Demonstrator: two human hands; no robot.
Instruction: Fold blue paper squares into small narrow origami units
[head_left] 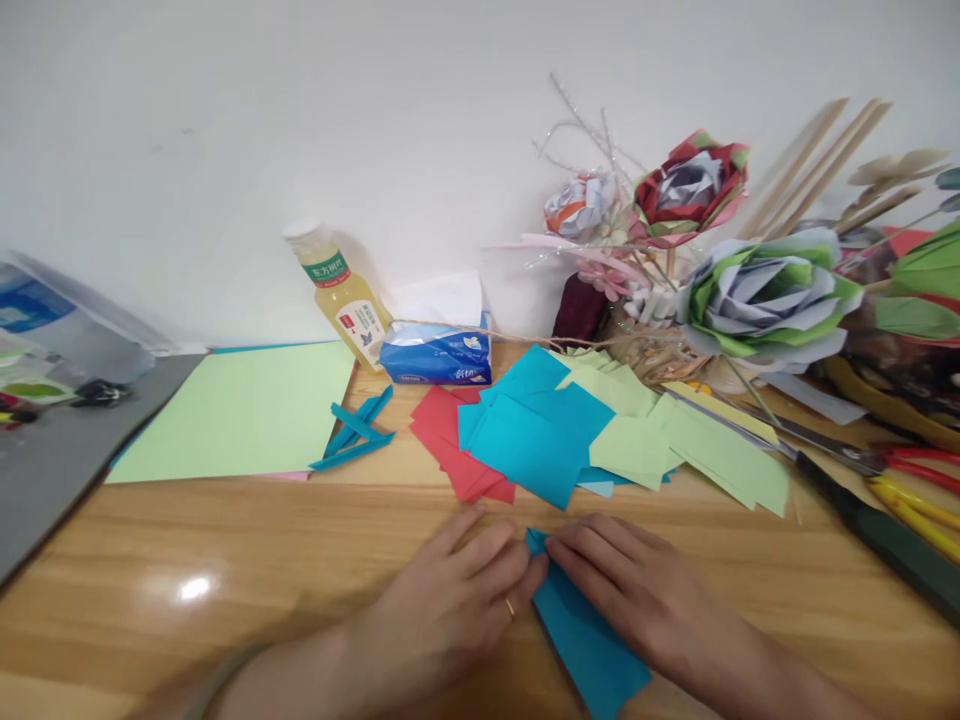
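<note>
A blue sheet of paper [581,635] lies on the wooden table in front of me, its far end folded into a narrow point. My left hand [480,570] is closed at the sheet's far left edge, a ring on one finger. From the other side, my right hand [637,580] presses its bent fingers together onto the same sheet near the fold. Parts of the paper under both hands are hidden. Just beyond them are a pile of blue paper pieces [536,440], red pieces [450,450] and light green pieces [637,440].
Folded blue strips [352,435] lie beside a stack of light green sheets [240,410]. Against the wall stand a bottle [337,295] and a blue tissue pack [436,350]. Paper flowers [772,295], scissors [832,440] and a dark-handled tool [870,535] occupy the right side.
</note>
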